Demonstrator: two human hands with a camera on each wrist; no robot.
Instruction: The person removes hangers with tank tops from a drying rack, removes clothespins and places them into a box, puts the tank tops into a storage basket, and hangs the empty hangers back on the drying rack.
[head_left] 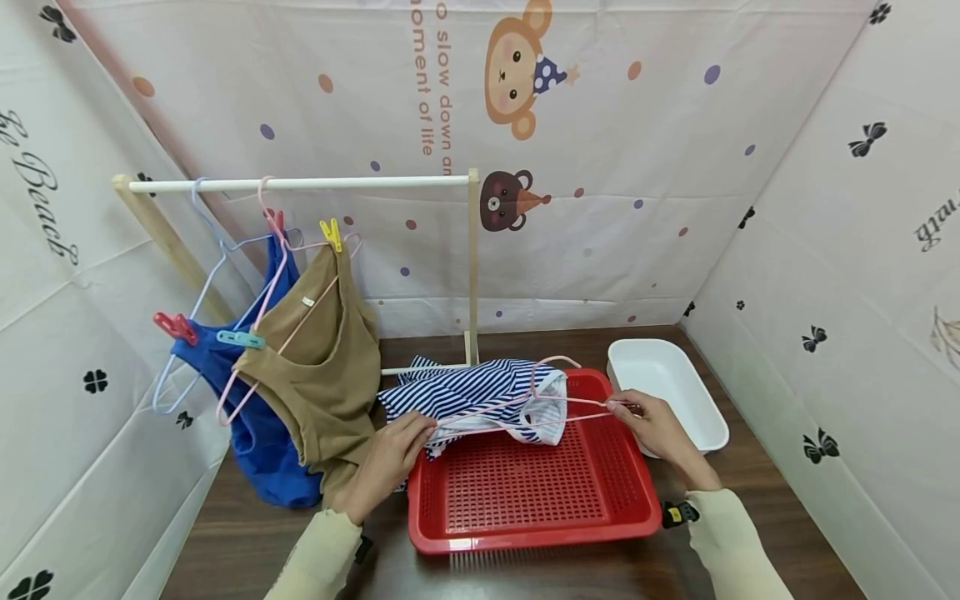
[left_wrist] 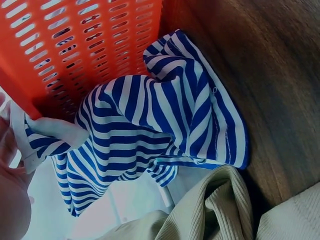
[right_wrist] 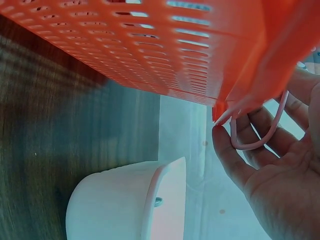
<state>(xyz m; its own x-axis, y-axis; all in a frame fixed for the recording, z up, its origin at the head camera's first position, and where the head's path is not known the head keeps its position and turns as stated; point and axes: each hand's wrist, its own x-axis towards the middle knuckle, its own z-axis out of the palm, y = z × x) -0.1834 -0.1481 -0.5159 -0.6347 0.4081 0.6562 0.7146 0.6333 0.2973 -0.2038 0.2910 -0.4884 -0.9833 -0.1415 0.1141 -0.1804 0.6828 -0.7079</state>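
A blue-and-white striped top (head_left: 465, 387) lies bunched over the back left of the red basket (head_left: 525, 533), part of it hanging outside. Across it runs a pink clothes hanger (head_left: 556, 358), its hook toward the back. My right hand (head_left: 648, 421) grips the hanger's right end; in the right wrist view the fingers curl around the pink loop (right_wrist: 257, 146). At the hanger's left end, my left hand (head_left: 390, 458) pinches the striped top. In the left wrist view, that hand (left_wrist: 12, 165) shows only partly, beside the top's white-edged strap (left_wrist: 60, 131).
On the left stands a rack with a white rail (head_left: 300, 184). A blue top (head_left: 273, 458) and a brown top (head_left: 330, 383) hang there on hangers, held with clothespins (head_left: 242, 339). A white tray (head_left: 667, 383) stands right of the basket.
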